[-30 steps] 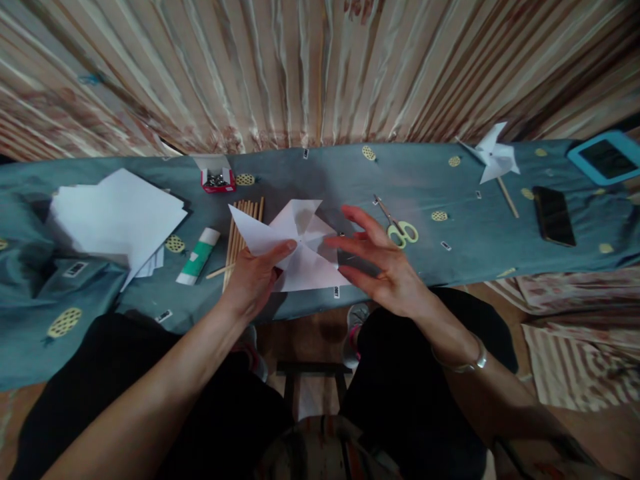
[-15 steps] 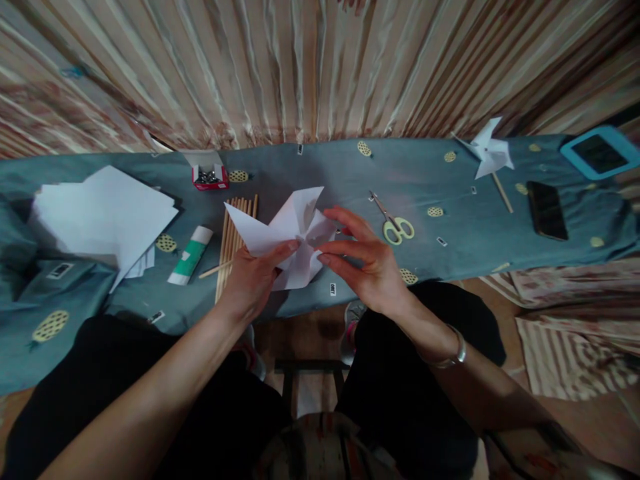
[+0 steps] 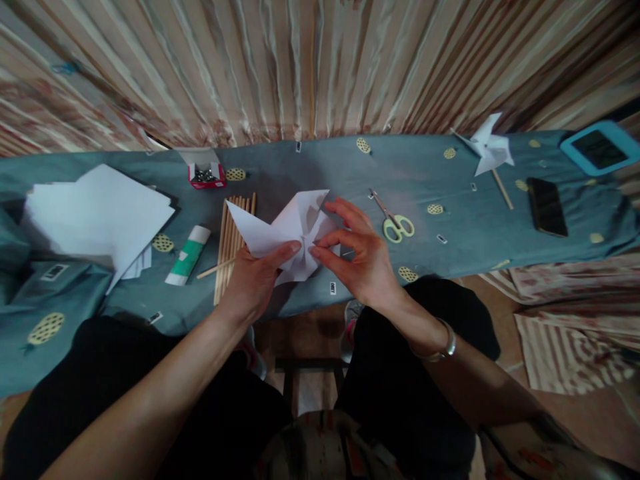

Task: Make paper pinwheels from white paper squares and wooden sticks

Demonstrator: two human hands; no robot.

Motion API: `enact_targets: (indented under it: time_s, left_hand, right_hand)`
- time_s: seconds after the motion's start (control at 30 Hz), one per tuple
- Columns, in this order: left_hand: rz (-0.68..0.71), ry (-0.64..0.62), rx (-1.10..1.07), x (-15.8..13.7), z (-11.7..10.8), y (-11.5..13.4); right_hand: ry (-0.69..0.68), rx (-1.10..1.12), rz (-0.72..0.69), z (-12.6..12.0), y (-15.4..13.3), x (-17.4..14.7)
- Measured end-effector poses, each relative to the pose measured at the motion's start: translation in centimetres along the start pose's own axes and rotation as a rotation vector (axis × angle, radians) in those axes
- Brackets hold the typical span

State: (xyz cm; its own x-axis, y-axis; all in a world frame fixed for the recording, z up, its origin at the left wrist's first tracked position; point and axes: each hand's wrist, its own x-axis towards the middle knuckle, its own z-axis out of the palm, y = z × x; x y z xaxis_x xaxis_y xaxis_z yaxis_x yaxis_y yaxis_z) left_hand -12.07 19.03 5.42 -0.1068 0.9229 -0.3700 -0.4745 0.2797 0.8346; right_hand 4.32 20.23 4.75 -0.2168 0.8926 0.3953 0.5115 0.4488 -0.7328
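A white paper pinwheel [image 3: 290,230] with folded blades is held over the table in front of me. My left hand [image 3: 253,277] grips it from the left, its thumb pressing near the centre. From the right, my right hand [image 3: 357,250] pinches thumb and forefinger together at the pinwheel's middle, on a folded blade as far as I can see. Whether a small pin is between those fingertips is too fine to tell. Several wooden sticks [image 3: 239,212] lie beneath and left of the paper; one thin stick [image 3: 213,269] pokes out beside my left hand.
Left are stacked white sheets [image 3: 95,207], a glue stick [image 3: 188,256] and a red box of metal pins [image 3: 206,177]. Scissors [image 3: 395,223], a finished pinwheel [image 3: 490,147], a phone [image 3: 547,207] and a blue-framed device [image 3: 600,150] lie rightward on the tablecloth [image 3: 320,160].
My right thumb and forefinger have come in leftward, closer to the pinwheel's centre and together. The pinwheel has tilted slightly; my left hand keeps its hold.
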Motion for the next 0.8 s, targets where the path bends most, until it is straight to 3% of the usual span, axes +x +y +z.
enact_targets:
  time_s: [0.8]
  left_hand:
    - [0.050,-0.070,0.026,-0.12,-0.42,-0.36]
  right_hand:
    - [-0.030,-0.073,0.003,0.07,-0.68,0.18]
